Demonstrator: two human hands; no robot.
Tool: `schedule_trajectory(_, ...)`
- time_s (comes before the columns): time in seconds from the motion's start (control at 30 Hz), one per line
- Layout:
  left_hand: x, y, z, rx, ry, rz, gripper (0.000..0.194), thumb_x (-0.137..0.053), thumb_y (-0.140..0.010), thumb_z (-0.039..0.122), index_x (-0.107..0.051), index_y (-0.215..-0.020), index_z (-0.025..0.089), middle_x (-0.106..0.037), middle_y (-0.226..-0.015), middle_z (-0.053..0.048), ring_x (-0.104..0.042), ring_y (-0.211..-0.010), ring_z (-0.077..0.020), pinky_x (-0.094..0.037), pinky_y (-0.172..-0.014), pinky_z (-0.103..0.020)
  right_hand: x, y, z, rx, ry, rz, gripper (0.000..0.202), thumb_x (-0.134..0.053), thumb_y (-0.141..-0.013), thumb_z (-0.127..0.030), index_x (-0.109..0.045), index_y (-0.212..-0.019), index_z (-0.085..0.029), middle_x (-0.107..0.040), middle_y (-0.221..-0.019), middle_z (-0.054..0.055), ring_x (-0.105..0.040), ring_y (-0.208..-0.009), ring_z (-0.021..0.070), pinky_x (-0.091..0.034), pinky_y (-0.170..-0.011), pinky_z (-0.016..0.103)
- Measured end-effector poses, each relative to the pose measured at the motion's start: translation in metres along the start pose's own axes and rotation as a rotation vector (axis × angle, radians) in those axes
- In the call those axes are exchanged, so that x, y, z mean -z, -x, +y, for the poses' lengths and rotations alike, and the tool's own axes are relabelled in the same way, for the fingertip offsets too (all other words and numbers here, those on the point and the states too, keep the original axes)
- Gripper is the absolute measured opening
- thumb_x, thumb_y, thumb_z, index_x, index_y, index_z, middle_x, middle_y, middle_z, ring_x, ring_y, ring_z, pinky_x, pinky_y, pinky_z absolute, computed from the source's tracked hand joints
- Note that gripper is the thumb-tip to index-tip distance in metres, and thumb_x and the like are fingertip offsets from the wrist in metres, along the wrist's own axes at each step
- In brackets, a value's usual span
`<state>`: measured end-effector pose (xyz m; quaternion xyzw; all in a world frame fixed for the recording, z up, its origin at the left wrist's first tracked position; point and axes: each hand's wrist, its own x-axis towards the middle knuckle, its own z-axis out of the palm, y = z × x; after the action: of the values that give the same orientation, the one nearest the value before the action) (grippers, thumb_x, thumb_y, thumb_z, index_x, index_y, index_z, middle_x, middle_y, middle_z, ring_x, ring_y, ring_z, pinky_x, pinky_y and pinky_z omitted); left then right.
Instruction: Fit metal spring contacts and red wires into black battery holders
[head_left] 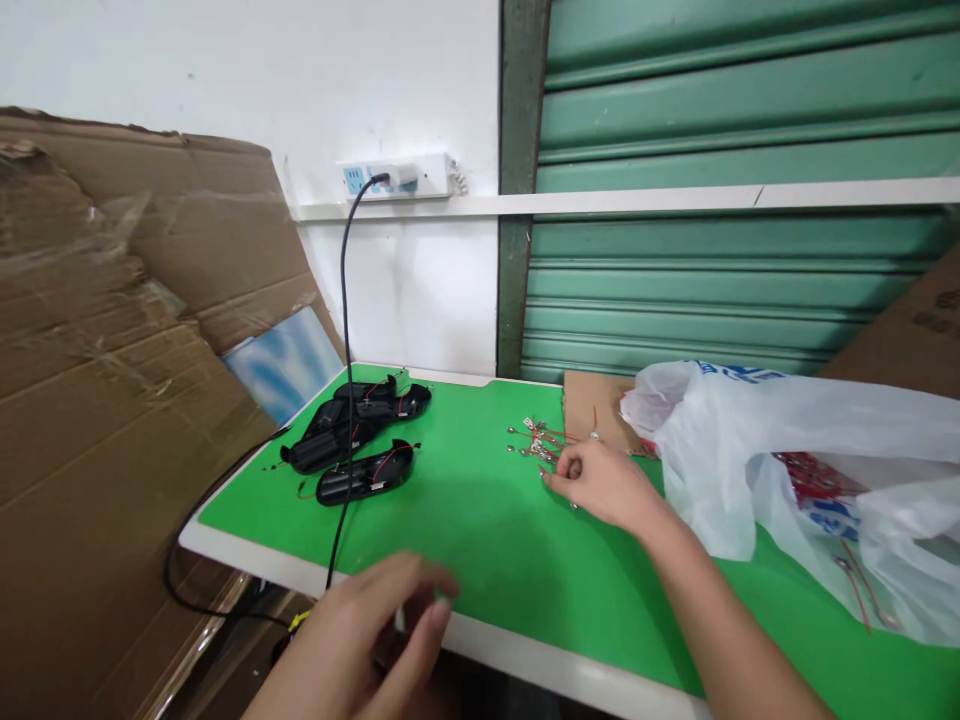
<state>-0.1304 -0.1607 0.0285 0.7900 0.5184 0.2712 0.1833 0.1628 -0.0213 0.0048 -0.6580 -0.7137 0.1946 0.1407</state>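
My right hand point(600, 482) reaches over a loose pile of small metal contact pieces with red wires point(536, 432). Its thumb and index finger are closed around one red-wired metal piece point(542, 472) at the pile's near edge. Nearer to me, over the table's front edge, is my left hand point(375, 620). Its fingers are curled, with the index fingertip blurred close to the thumb; whether anything is between them is hidden. Several black plastic housings point(364, 475) with thin red wires lie at the table's left, apart from both hands.
A white plastic bag point(705, 470) holding more red-wired pieces covers the green table's point(465, 530) right side, beside a cardboard piece point(592, 405). A black cable point(345, 300) hangs from the power strip point(401, 178) across the housings. Large cardboard sheets point(112, 400) stand at left.
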Motion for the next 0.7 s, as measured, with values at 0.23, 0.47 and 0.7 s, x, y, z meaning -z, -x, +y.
schedule_trajectory(0.23, -0.002, -0.072, -0.059, -0.014, -0.351, 0.303, 0.065, -0.057, -0.093, 0.04, -0.037, -0.15, 0.016, -0.049, -0.148, -0.017, -0.047, -0.138, -0.031, -0.041, -0.114, -0.048, -0.001, 0.003, -0.003, -0.024, 0.111, 0.028, 0.014, -0.063, -0.078, -0.026, -0.077, -0.082, -0.025, -0.071, -0.086, 0.002, -0.063, -0.077, 0.0145, -0.028, -0.065, 0.023)
schedule_trajectory(0.47, 0.007, -0.081, -0.115, 0.153, -0.496, 0.055, 0.069, -0.055, -0.09, 0.038, -0.037, -0.152, 0.014, -0.059, -0.143, -0.017, -0.053, -0.136, -0.0331, -0.024, -0.12, -0.06, -0.002, 0.005, -0.008, -0.026, 0.144, 0.06, 0.014, -0.064, -0.079, -0.025, -0.076, -0.082, -0.023, -0.071, -0.092, 0.003, -0.064, -0.087, 0.0187, -0.028, -0.068, 0.025)
schedule_trajectory(0.7, 0.012, -0.092, -0.067, 0.111, -0.141, -0.025, 0.07, -0.065, -0.087, 0.051, -0.044, -0.148, 0.022, -0.063, -0.132, -0.014, -0.06, -0.122, -0.0312, -0.045, -0.105, -0.048, -0.003, 0.004, -0.009, 0.039, 0.087, 0.087, 0.011, -0.064, -0.078, -0.023, -0.075, -0.078, -0.02, -0.07, -0.089, 0.005, -0.063, -0.083, 0.0182, -0.029, -0.067, 0.024)
